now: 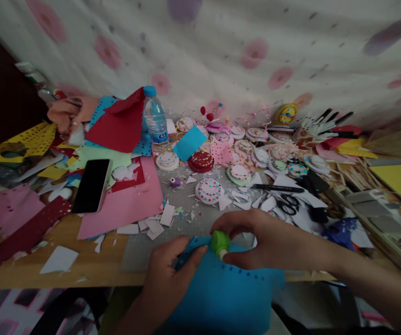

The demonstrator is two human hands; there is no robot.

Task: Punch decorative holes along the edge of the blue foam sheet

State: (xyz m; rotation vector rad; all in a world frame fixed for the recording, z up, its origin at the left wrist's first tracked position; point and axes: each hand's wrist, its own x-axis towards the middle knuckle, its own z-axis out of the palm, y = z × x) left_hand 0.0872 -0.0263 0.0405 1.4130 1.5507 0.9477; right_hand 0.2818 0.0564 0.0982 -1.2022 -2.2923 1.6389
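Low at the front edge of the table, my left hand (pixel 170 267) grips a sheet of blue paper (pixel 228 298) by its upper edge, thumb on top. A row of small holes runs along that edge. My right hand (pixel 252 237) closes around a small green craft hole punch (pixel 220 242), its fingers above and thumb below. The punch sits at the paper's upper edge, close to my left thumb. Beyond my hands, a white round piece with red and blue dots (pixel 209 190) lies on the grey mat (pixel 182 195), near a small purple punch (pixel 174 182).
A water bottle (pixel 156 118) stands at the back. To the left lie a black phone (pixel 91 186), pink paper (pixel 126 204) and punched red paper (pixel 119 123). Several decorated round pieces crowd the middle. Black scissors (pixel 287 204), a pen (pixel 279 188) and white scraps lie to the right.
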